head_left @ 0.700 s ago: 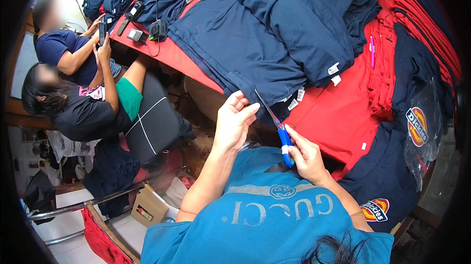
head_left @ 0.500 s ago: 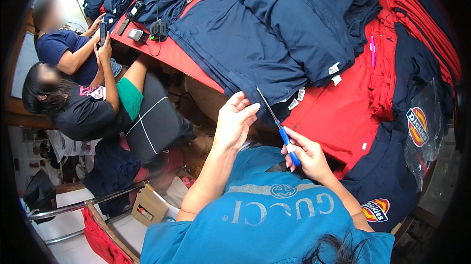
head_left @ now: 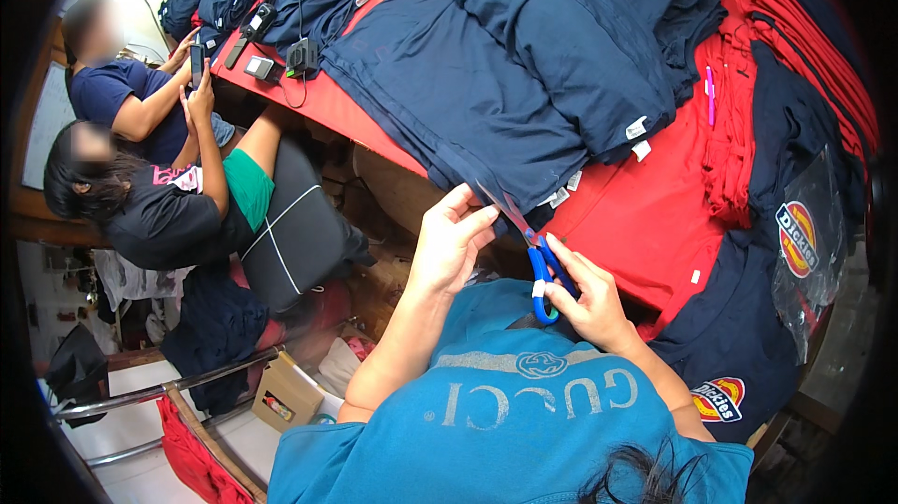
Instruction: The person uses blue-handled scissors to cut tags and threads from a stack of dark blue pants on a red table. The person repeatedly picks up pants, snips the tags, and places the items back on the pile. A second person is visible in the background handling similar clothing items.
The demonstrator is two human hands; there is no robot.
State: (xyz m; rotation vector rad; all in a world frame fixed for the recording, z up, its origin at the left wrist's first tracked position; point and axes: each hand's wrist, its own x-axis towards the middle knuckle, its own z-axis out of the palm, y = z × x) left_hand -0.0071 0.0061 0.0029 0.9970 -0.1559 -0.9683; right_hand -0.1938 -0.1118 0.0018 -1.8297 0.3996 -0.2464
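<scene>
My right hand (head_left: 591, 303) grips blue-handled scissors (head_left: 543, 277), with fingers in and around the handles. Their blades point up and left toward the near hem of a dark navy garment (head_left: 468, 111) spread on the table. My left hand (head_left: 454, 242) is held up just left of the blade tips, at the hem. Its thumb and forefinger are bent toward each other; whatever lies between them is too small to make out. Small white tags (head_left: 561, 195) stick out at the garment's edge beside the scissors.
Red cloth (head_left: 627, 233) covers the table. Folded red garments (head_left: 730, 130) and navy garments with plastic wrap (head_left: 809, 242) lie on the right. Small electronic devices (head_left: 301, 57) sit near the left edge. Two people sit at the left, one holding a phone (head_left: 196, 64).
The scissors have turned, and their handles and blades now show spread apart. My left hand has shifted slightly down and left. The garment lies nearly as before.
</scene>
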